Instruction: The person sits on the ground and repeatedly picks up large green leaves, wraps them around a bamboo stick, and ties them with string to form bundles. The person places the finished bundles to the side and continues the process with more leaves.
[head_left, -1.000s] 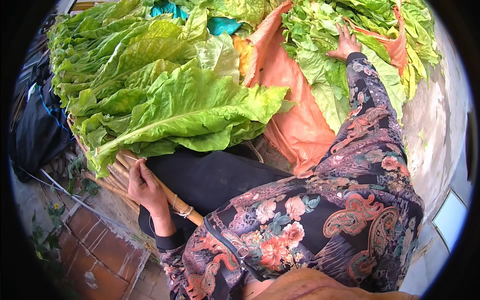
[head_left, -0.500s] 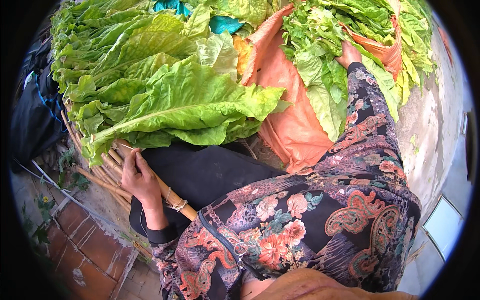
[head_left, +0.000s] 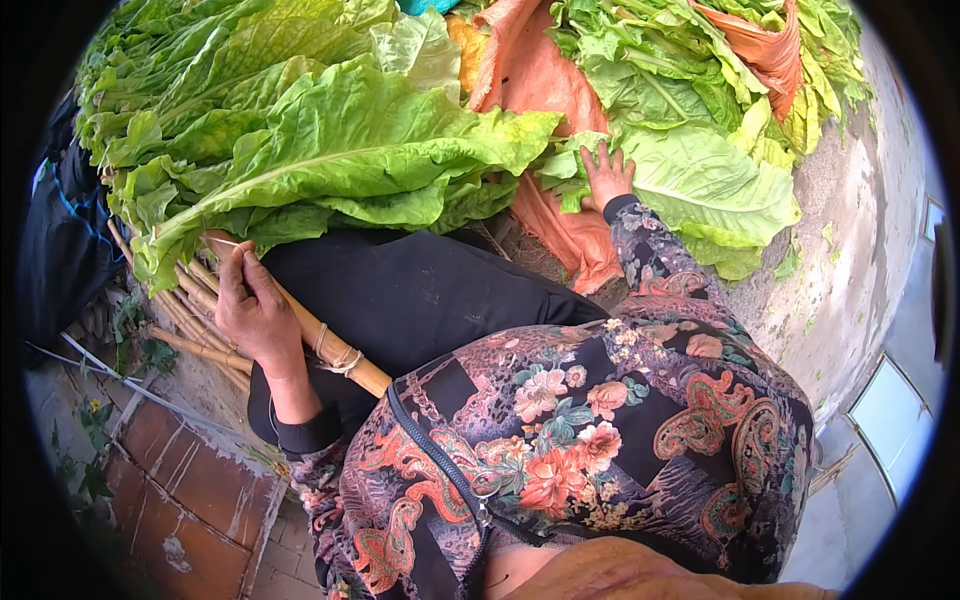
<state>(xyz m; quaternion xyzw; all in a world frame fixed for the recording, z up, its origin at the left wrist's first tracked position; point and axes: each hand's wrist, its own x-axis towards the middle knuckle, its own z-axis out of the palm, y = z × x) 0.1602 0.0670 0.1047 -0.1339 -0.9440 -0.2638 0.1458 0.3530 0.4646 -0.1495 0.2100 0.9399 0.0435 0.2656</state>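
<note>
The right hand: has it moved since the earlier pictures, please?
Yes. Judged against the orange sheet, the right hand has come leftward and nearer to the person, from the leaf pile to near the sheet's lower part.

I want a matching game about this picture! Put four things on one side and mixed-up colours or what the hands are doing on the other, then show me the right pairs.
Things:
1. Left hand
2. Right hand
3. Thick pole beside the left hand
4. Trousers

Matches:
A. Black
B. Fingers spread out over a big green leaf
C. Tan
D. Pinching a pale string

Right pairs: 1-D, 2-B, 3-C, 4-A
</note>
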